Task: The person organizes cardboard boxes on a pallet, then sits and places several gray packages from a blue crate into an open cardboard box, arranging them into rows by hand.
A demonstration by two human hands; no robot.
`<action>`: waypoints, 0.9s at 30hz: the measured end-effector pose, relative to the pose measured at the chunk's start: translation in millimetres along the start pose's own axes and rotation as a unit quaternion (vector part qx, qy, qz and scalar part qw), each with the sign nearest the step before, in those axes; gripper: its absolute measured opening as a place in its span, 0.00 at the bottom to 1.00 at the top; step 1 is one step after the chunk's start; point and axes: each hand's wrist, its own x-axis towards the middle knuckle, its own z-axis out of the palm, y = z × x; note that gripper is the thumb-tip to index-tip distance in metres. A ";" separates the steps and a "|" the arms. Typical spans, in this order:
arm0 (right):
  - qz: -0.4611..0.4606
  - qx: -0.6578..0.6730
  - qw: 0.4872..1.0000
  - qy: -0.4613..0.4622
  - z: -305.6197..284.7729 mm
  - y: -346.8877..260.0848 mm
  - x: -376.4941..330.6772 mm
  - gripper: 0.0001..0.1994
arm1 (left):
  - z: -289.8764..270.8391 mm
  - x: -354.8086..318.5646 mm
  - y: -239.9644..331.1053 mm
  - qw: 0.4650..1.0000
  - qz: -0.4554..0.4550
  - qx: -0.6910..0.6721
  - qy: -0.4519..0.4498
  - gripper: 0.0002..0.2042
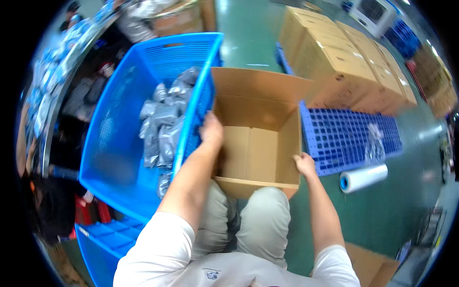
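We note a green floor bearing a blue pallet and sealed cartons. Our left hand and right hand grip opposite walls of the open cardboard box, beside the blue crate of silver pouches. The left fingertips are hidden.

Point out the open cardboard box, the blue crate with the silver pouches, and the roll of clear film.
open cardboard box [251,153]: head view, bare inside bottom.
blue crate [112,143]: head view, bare mesh floor.
roll of clear film [366,178]: head view, middle of roll.
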 end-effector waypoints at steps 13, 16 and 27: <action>-0.258 -0.164 0.946 -0.108 -38.8 -164.8 -130.8 0.26 | -164.6 -5.2 -156.1 0.952 0.002 -0.298 0.072 0.19; -0.282 -0.232 0.909 -0.200 -25.9 -184.6 -147.4 0.27 | -70.3 -16.3 -225.3 0.973 -0.079 -0.189 -0.105 0.38; -0.319 -0.109 0.922 -0.189 51.0 -209.4 -136.9 0.22 | -37.4 -37.0 -164.3 0.902 -0.243 -0.321 -0.156 0.53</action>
